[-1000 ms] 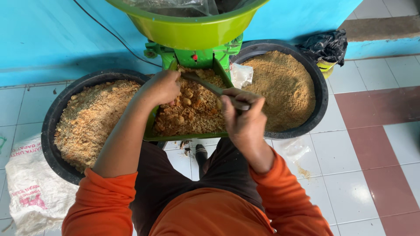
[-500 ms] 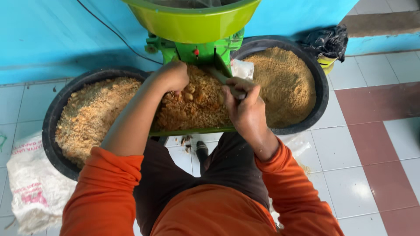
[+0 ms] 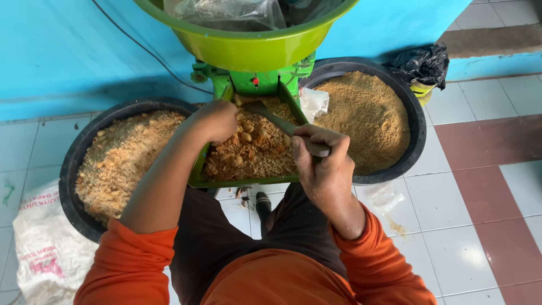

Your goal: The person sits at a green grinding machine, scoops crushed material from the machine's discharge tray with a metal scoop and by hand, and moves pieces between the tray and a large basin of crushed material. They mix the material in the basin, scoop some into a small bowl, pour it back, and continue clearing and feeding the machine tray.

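The left hand (image 3: pixel 217 120) is sliding back from the machine's mouth, fist resting on the crumbly mix (image 3: pixel 254 152) in the green tray (image 3: pixel 199 169), while the right hand (image 3: pixel 322 158), clamped on the scoop (image 3: pixel 276 120), is pushing its blade up under the hopper (image 3: pixel 254 48), so feeding is going on.

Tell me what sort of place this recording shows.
Probably a small home or backyard grinding spot: a green grinding machine against a blue wall, two black tubs of brown meal on a tiled floor, and a white sack.

Food-processing workshop: green grinder (image 3: pixel 254 62), meal-filled tubs (image 3: pixel 415 121)
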